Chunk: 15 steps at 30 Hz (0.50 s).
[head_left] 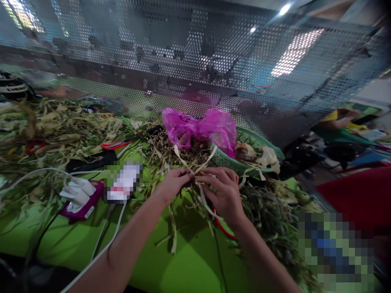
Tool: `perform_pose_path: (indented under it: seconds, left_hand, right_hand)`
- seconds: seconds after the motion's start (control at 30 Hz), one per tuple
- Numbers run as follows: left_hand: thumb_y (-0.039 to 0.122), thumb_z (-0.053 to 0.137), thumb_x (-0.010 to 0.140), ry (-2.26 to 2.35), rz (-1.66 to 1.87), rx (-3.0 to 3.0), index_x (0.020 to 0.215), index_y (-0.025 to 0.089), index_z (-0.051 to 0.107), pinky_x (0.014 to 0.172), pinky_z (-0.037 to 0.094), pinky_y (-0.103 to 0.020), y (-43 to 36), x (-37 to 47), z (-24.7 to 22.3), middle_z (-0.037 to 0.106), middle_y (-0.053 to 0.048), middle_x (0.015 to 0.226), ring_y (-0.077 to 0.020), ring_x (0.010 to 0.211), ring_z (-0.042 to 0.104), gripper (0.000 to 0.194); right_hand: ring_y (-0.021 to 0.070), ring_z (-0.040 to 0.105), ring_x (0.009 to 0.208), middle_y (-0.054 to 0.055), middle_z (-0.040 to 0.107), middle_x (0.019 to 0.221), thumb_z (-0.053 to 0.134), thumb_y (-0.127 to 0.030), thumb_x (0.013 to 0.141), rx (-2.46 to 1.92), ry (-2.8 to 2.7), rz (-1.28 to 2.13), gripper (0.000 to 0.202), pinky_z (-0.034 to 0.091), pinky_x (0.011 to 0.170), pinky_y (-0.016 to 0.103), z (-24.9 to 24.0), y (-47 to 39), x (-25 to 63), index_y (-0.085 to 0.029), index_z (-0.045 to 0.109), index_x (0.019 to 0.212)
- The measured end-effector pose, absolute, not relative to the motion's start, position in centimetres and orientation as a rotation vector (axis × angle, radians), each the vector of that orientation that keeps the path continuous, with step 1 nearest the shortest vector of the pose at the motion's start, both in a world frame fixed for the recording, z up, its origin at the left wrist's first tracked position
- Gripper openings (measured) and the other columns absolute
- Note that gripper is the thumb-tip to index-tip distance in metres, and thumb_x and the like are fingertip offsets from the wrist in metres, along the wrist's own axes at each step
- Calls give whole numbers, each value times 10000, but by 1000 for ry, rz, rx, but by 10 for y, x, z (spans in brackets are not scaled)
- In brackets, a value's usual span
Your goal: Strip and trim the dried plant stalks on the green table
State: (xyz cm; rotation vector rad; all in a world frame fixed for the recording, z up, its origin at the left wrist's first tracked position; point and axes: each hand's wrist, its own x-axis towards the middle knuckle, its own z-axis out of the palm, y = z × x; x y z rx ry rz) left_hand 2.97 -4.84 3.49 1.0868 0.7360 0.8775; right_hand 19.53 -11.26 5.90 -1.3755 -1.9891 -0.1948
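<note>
Several pale, flat dried leaf strips (208, 162) cross one another between my two hands above the green tabletop (152, 260). My left hand (174, 184) pinches them near the crossing, thumb and fingertips together. From the right, my right hand (225, 190) meets it, its fingers bent and closed on the strips beside the crossing. Loose ends stick up past the fingertips, and others hang below the hands. What lies right under the fingertips is hidden. A red curved handle or loop (224, 230) shows partly behind my right wrist.
A magenta plastic bag (201, 126) and a green basket (269, 148) stand behind the hands. Dried leaves (61, 130) heap at left; darker plant matter (271, 215) lies right. A phone (124, 183), purple power strip (82, 205), cables and red-edged tool (117, 145) lie left. A perforated metal panel (171, 61) rises behind.
</note>
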Motion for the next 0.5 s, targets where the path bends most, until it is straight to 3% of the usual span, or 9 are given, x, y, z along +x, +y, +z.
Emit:
perform_pose_path:
  seconds: [0.13, 0.33, 0.5]
  left_hand:
    - [293, 648, 697, 761, 881, 1346, 689, 148, 672, 586, 352, -224, -50, 33, 34, 576, 17, 609, -109, 590, 466, 148]
    - [196, 583, 722, 741, 897, 1535, 773, 179, 694, 741, 412, -258, -56, 38, 34, 664, -14, 765, -172, 765, 569, 124]
    - [292, 625, 753, 716, 918, 1488, 828, 173, 684, 752, 424, -264, -58, 40, 32, 670, -32, 814, -178, 772, 571, 153]
  right_hand:
    - [227, 565, 868, 25, 708, 855, 630, -272, 847, -1424, -1864, -1, 79, 398, 810, 383, 53, -111, 194, -266, 708, 860]
    - [196, 568, 785, 19, 641, 785, 642, -300, 831, -1468, -1541, 144, 98, 438, 741, 316, 44, -110, 188, -209, 619, 802]
    - [160, 538, 671, -5, 580, 699, 665, -363, 804, -1492, -1401, 275, 206, 420, 656, 279, 45, -110, 185, -190, 571, 742]
